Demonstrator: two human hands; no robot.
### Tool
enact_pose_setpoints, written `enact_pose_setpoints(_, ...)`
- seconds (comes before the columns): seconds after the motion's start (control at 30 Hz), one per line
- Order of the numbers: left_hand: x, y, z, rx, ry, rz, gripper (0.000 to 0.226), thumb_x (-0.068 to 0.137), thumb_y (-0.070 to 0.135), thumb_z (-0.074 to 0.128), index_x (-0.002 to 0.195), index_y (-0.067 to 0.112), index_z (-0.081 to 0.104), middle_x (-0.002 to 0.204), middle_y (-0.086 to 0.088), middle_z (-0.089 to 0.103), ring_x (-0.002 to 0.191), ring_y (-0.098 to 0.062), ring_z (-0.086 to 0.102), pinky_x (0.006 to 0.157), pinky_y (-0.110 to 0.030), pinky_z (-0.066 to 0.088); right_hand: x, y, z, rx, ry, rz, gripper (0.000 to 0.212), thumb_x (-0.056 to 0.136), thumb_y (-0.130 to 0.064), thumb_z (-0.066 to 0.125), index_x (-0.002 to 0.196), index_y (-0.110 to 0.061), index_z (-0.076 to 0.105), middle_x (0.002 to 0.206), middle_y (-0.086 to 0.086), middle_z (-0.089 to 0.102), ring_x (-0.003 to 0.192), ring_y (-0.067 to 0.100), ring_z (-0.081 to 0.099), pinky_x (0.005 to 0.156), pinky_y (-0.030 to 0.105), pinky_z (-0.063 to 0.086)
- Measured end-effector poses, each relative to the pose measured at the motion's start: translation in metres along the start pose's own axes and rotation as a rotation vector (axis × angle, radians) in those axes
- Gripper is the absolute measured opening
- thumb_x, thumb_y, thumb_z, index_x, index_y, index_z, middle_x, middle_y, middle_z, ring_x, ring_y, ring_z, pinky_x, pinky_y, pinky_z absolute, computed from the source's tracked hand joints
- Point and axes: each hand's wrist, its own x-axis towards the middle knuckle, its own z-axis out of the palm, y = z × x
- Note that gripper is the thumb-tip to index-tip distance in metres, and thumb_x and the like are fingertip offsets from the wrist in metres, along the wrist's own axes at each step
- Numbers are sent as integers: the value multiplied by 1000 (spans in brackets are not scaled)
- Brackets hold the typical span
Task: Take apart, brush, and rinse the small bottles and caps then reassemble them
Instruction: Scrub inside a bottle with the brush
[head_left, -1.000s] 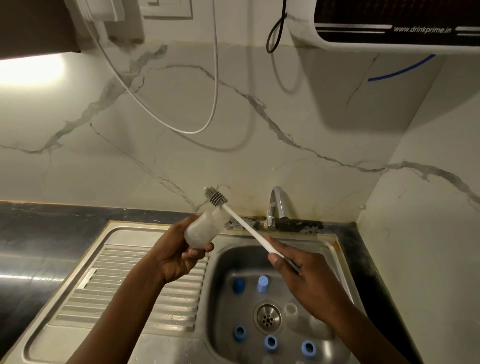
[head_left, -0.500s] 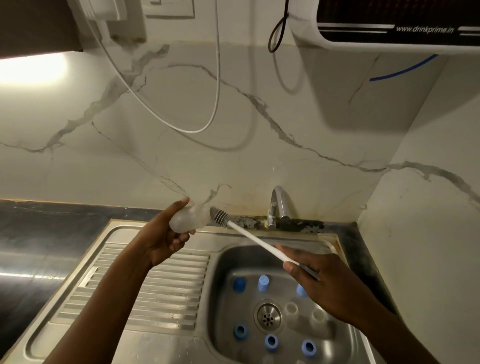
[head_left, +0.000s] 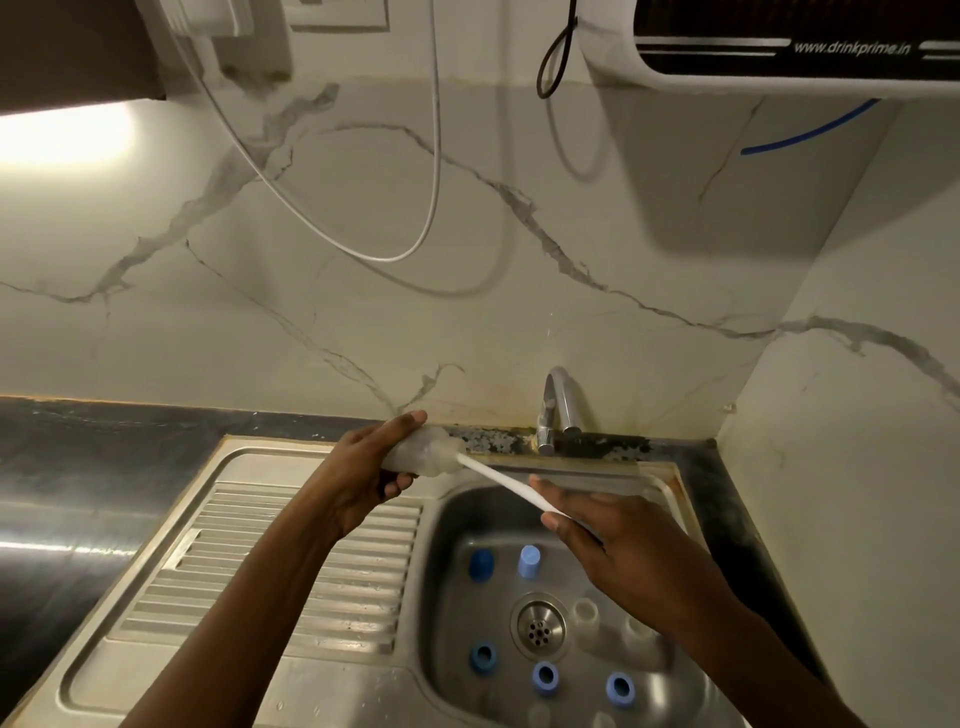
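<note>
The wall-mounted water purifier (head_left: 779, 57) reads "www.drinkprime.in".

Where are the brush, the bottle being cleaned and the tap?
brush (head_left: 498, 480): head view, on its white handle.
bottle (head_left: 431, 454): head view, on its cloudy side.
tap (head_left: 566, 400): head view, on its curved spout.

A steel sink (head_left: 451, 525) is set into the dark stone counter (head_left: 78, 467), with its ribbed drainboard (head_left: 363, 582) running off to the left of the drain (head_left: 538, 623). In the basin, a dark blue cap (head_left: 481, 565) and a pale blue cap (head_left: 530, 561) stand side by side just behind the drain. In front of the drain lie three open blue caps (head_left: 545, 675), in a loose row from its left to its right. Two clear small bottles (head_left: 586, 613) stand just right of the drain. The tap (head_left: 558, 410) rises from the rim behind the drain.
</note>
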Motion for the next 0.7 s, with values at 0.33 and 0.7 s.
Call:
enact_pose_setpoints(0.33, -5, -1, -1, 233, -24, 95, 57, 84, 53, 81, 117, 7, 76, 89, -16, 76, 58, -17, 58, 48, -24, 49, 2, -12, -1, -106, -117, 121, 45, 110, -51, 40, 155, -48, 39, 92, -18, 66, 71, -8, 59, 61, 6, 41)
enact_pose_setpoints(0.7, 3, -8, -5, 85, -103, 74, 67, 76, 58, 91, 121, 10, 78, 106, -15, 77, 61, -18, 57, 49, -25, 50, 1, -12, -9, 344, -269, 170, 33, 104, -48, 60, 133, -38, 70, 83, -21, 73, 72, 13, 72, 69, 33, 62)
